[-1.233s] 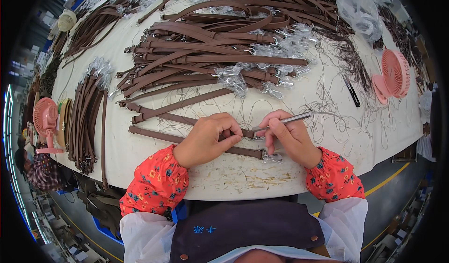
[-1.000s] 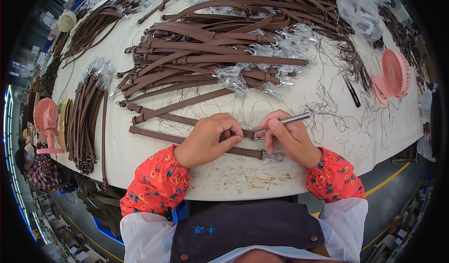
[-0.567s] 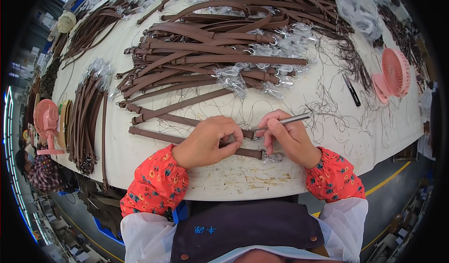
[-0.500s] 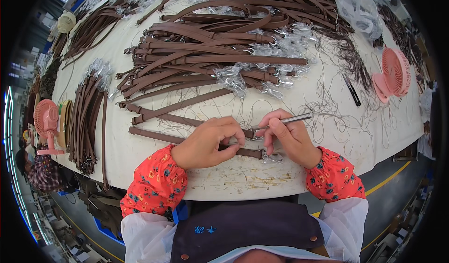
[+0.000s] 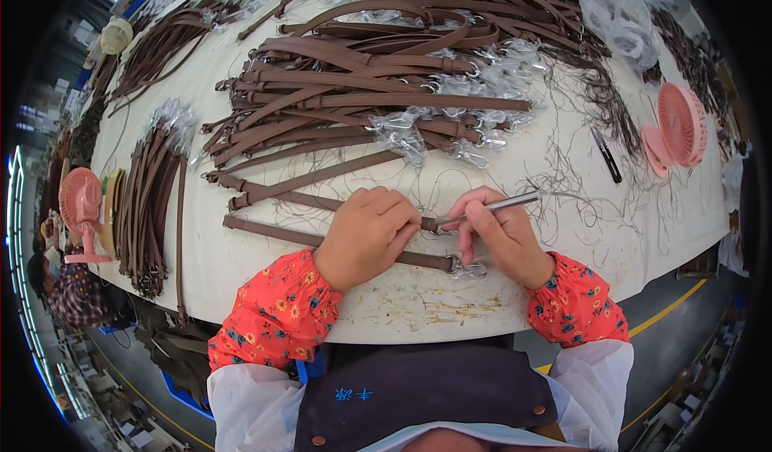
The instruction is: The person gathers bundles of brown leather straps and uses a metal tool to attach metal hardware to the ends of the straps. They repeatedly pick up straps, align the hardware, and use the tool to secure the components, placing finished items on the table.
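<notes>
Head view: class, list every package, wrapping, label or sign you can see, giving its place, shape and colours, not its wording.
Clear crinkled plastic wrappings: on buckle ends in the brown leather strap pile, mid table.
Clear plastic bag heap: far right, shapeless, see-through.
Small blue embroidered mark: dark apron front.
No signs or screens.

You have bare room along the near edge of the white bench (image 5: 418, 311), below the flat brown leather strap (image 5: 273, 233) your hands press. Behind them a heap of brown leather straps (image 5: 362, 90) blocks the middle. Toward the right edge, loose dark threads (image 5: 579, 178), a black pen (image 5: 606, 154) and a pink desk fan (image 5: 679, 126) stand in the way.
</notes>
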Available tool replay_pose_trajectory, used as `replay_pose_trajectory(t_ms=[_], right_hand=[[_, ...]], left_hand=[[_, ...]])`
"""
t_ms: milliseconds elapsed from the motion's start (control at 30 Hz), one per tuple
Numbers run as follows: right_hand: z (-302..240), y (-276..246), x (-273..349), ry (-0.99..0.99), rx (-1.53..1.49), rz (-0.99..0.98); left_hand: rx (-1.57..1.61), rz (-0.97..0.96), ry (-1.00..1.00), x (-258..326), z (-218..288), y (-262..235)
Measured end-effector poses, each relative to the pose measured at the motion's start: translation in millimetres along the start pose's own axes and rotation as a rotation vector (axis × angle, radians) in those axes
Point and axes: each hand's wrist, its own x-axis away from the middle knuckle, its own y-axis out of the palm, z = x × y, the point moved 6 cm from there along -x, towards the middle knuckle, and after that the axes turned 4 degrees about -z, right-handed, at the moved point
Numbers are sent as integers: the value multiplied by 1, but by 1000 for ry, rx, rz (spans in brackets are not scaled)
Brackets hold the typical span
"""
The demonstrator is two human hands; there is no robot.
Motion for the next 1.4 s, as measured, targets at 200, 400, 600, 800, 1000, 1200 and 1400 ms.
replay_pose_trajectory(t_ms=[200,400,600,800,1000,1200,1400], right_hand=[[2,2,1,79,-9,-19],[0,3,0,90,-1,-21],[0,3,0,87,30,-31],[2,3,0,103,0,-23],[2,3,1,90,-10,-20],[-10,-5,6,-61,128,60],[-25,-18,4,-276,418,237]], left_hand=[[116,55,-31,1,-7,-2],[102,63,-27,1,-7,-2],[75,70,-30,1,-5,-3],[69,80,-40,1,-4,-5],[326,175,-391,12,-26,-2],[44,-58,-117,1,-24,-20],[0,108,-10,-11,-21,-44]])
